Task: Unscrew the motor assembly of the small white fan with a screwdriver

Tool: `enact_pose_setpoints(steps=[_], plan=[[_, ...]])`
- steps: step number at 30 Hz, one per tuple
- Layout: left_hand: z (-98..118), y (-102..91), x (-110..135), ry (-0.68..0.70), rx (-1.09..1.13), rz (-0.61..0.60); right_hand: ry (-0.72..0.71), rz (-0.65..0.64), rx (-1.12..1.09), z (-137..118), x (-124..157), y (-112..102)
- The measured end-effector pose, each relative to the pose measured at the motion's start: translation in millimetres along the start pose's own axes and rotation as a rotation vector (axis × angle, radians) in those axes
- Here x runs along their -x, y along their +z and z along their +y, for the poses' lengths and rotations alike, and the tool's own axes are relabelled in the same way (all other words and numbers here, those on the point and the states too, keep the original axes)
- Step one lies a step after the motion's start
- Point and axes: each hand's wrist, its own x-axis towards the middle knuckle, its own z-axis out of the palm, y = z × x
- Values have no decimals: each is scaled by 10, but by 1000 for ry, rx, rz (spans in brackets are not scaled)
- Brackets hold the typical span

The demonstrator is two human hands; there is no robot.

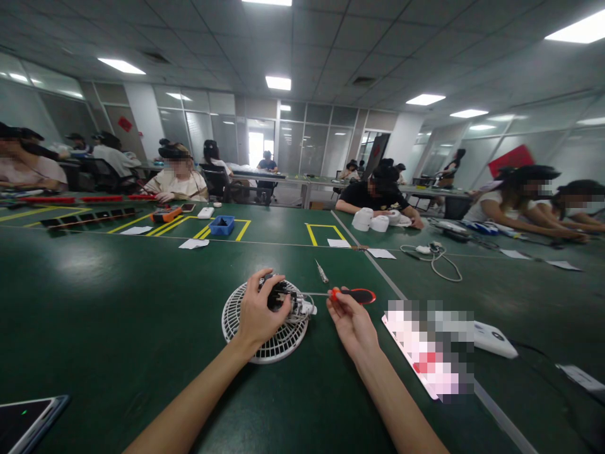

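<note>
**Screwdriver (355, 295) pointing into a motor unit (274, 302) over a round white grille (283, 347)**

A green table (142, 296) is spreading out on every side of the grille, which is lying flat on it. Right of the grille, a phone (401, 340) with a blurred-out screen is resting beside a white device (495, 339). The dark motor unit, with pale wiring at its right end, is sitting over the grille's upper half; the contact beneath is hidden.

The left hand (261, 315) is clamping the motor unit, fingers over its far side and thumb on the near one. Just right of the grille, the right hand (350, 321) is pinching the screwdriver's red-and-black handle near its collar, thumb and fingers together on it. The shaft is running left to the unit, but whether its tip is seated cannot be told. Beyond the grille, to its right, a slim screwdriver (322, 272) is lying loose.

The shaft is running almost level, so a sideways push could be enough to slip the tip into the wiring or the left thumb. The grille could also be rocking or sliding if the left hand slackens. No brand, label or writing is showing legibly.
</note>
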Motion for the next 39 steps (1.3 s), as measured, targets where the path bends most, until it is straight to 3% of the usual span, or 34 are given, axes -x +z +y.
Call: enact_pose_setpoints(steps=[7, 39], plan=[[13, -11, -9, -2, -8, -6, 17, 64, 17, 13, 40, 36], [2, -2, -4, -8, -4, 6, -98, 30, 11, 7, 38, 50]])
